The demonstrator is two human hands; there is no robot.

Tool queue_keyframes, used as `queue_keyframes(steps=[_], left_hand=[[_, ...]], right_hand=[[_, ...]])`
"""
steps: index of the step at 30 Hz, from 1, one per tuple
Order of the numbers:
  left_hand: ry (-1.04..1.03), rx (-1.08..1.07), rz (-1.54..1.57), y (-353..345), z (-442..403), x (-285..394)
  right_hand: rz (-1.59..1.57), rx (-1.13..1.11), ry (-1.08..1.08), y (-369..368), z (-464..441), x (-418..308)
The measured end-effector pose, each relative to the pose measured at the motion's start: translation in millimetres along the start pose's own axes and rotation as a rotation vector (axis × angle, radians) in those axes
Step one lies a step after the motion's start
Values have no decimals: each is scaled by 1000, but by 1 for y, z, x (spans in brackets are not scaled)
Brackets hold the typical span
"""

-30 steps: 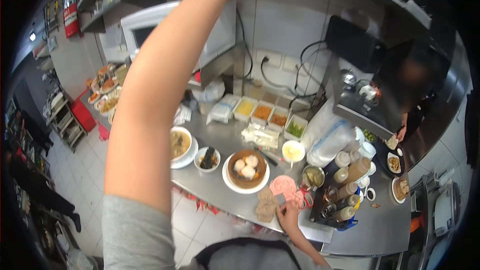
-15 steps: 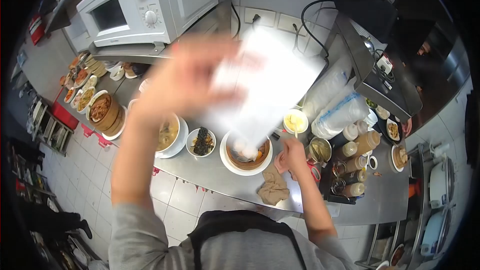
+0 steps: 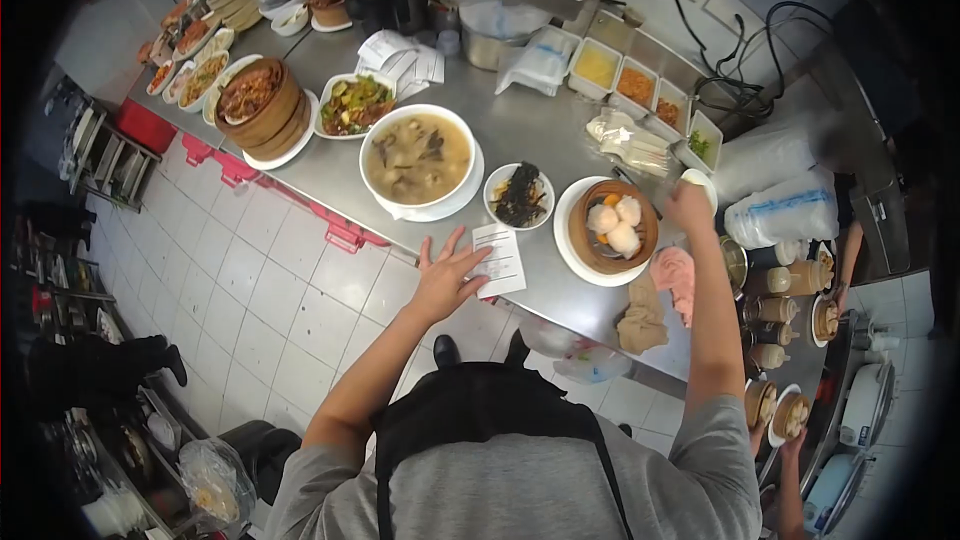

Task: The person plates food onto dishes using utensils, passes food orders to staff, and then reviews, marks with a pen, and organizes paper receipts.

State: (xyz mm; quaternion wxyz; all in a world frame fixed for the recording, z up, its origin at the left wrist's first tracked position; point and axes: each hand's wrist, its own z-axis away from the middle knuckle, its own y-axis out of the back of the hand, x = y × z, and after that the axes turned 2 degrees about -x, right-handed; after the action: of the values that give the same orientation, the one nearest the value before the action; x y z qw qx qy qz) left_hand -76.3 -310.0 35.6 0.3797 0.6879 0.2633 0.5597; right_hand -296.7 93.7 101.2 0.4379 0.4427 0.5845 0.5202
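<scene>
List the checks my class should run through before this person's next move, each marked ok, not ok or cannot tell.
1. Left hand at the slip: ok, touching it.
2. Slip's print legible: not ok, too small to read here.
3. Right hand's grip: cannot tell, hidden from this view.
4. Steamer on its plate: ok.
5. Dumplings inside the steamer: ok.
6. Brown cloth well back from the counter's edge: not ok, close to it.

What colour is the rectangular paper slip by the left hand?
The paper slip is white with dark lines (head view).
</scene>
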Motion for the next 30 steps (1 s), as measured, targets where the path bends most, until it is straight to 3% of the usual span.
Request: queue_keyframes(steps=[1, 3, 6, 9, 10, 11, 13, 19, 22, 30], left_hand=[[-5, 7, 15, -1, 0, -2], [-22, 41, 35, -3, 0, -3], [-47, 89, 11, -6, 1, -5], [-52, 112, 1, -5, 1, -3], [-50, 113, -1, -5, 2, -3], [-50, 116, -5, -5, 2, -2], [-50, 117, -4, -3, 1, -3], [-39, 30, 75, 0, 1, -9], [-28, -29, 132, 0, 2, -15], [-30, -2, 212, -1, 0, -17]], right_hand=[[-33, 144, -73, 21, 16, -15], [-217, 206, -149, 52, 50, -30], [-1134, 284, -159, 46, 103, -60], [-1645, 197, -20, 41, 149, -174], [-1680, 19, -91, 12, 160, -186], [-1704, -104, -11, -2, 162, -207], [-1810, -239, -111, -28, 163, -236], [-1714, -101, -275, -63, 159, -256], [-1532, -129, -183, -73, 161, -256], [-1591, -59, -179, -78, 163, -262]])
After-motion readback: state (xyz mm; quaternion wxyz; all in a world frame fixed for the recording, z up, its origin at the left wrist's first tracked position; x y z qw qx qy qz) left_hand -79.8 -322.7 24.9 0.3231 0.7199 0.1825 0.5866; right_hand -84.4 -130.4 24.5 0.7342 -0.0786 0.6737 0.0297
